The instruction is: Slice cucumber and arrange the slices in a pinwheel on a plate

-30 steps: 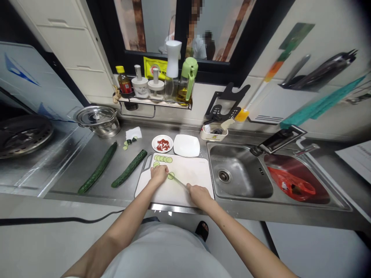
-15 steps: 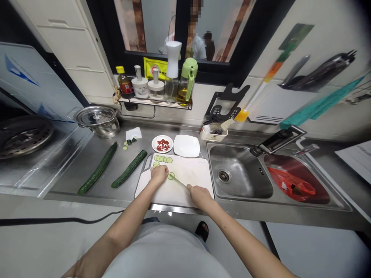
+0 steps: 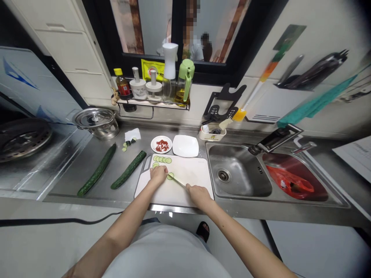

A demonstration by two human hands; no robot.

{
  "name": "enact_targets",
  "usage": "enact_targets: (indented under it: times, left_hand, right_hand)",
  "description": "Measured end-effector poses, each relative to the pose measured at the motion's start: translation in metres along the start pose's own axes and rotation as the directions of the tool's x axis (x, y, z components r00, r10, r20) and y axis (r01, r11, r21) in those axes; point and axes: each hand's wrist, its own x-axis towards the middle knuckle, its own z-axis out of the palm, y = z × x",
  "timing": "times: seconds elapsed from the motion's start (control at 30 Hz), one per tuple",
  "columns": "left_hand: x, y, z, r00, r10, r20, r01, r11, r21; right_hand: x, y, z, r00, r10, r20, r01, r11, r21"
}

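On the white cutting board point(image 3: 191, 181) my left hand point(image 3: 158, 174) is curled over a piece of cucumber, mostly hidden under the fingers. My right hand point(image 3: 198, 195) grips the handle of a knife point(image 3: 176, 180), whose blade rests against the cut cucumber end point(image 3: 170, 176) beside my left fingers. Several cucumber slices point(image 3: 162, 159) lie in a row at the board's far left edge.
Two whole cucumbers point(image 3: 97, 170) point(image 3: 129, 169) lie on the steel counter left of the board. A dish of red bits point(image 3: 161, 144), a white plate point(image 3: 185, 146) and a lidded pot point(image 3: 97, 121) stand behind. The sink point(image 3: 237, 173) is right, with a red bag point(image 3: 290, 184).
Both hands stay in place on the board, the knife at the cucumber end. The view has shifted slightly left and down.
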Motion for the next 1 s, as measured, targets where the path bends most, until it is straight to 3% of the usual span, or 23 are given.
enact_targets:
  times: [0.6, 0.87, 1.0]
  left_hand:
    - [-0.004, 0.002, -0.003, 1.0, 0.0, -0.005, 0.0, 1.0, 0.0]
    - [-0.007, 0.003, -0.001, 1.0, 0.004, -0.015, -0.004, 1.0, 0.002]
    - [-0.007, 0.002, 0.0, 1.0, 0.008, -0.015, -0.008, 1.0, -0.015]
  right_hand:
    - [-0.015, 0.013, 0.008, 0.998, 0.015, 0.066, -0.021, 0.996, 0.086]
    - [-0.024, 0.017, 0.012, 0.995, 0.077, 0.067, -0.085, 0.987, 0.134]
    - [-0.024, 0.02, 0.02, 0.992, 0.124, 0.016, -0.123, 0.955, 0.27]
